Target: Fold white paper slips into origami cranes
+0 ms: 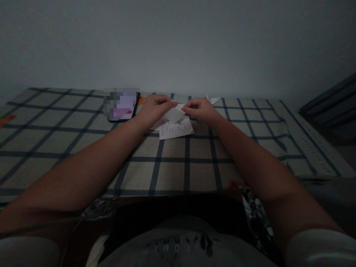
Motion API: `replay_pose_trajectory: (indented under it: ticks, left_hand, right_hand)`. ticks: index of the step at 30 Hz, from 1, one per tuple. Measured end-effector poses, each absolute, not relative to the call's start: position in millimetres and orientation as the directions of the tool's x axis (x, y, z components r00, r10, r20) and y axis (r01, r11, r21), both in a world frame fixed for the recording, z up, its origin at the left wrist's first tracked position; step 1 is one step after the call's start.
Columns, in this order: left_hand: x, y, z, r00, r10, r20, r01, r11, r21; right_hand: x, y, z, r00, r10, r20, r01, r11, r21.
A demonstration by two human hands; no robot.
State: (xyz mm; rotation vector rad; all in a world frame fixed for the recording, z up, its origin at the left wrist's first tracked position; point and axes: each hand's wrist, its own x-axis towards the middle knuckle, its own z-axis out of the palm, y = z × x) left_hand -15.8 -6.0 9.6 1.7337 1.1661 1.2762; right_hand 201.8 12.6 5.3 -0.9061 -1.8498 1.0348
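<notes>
Both of my hands meet above the table, pinching a small white piece of paper (174, 115) that looks folded, with a pointed lower edge. My left hand (155, 107) grips its upper left side between thumb and fingers. At the upper right, my right hand (202, 109) pinches it with thumb and forefinger. Directly beneath lies a white sheet with printed text (176, 130), partly covered by the paper and my left hand. Just behind my right hand sits a pointed, folded white paper piece (213, 100).
A tablet or large phone (124, 107) with a lit, partly blurred screen leans left of my hands. The checked cloth (169, 174) covers the table, which meets a plain wall (178, 44) at the back. A dark slatted object (333, 104) stands at the right.
</notes>
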Motion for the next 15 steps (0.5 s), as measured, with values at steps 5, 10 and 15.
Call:
replay_pose_trajectory:
  ticks: [5, 10, 15]
  left_hand:
    - [-16.1, 3.4, 2.3, 0.131, 0.946, 0.297, 0.134, -0.314, 0.940]
    - [-16.1, -3.1, 8.9, 0.295, 0.918, 0.265, 0.052, -0.292, 0.955]
    - [-16.5, -3.9, 7.5, 0.307, 0.914, 0.265, 0.181, -0.329, 0.927]
  right_hand:
    - [202.4, 11.7, 7.6, -0.371, 0.881, 0.293, 0.205, 0.386, -0.899]
    - [206.5, 13.6, 9.0, -0.308, 0.907, 0.288, 0.140, 0.342, -0.929]
    - [206.1, 14.6, 8.6, -0.299, 0.920, 0.253, 0.088, 0.291, -0.953]
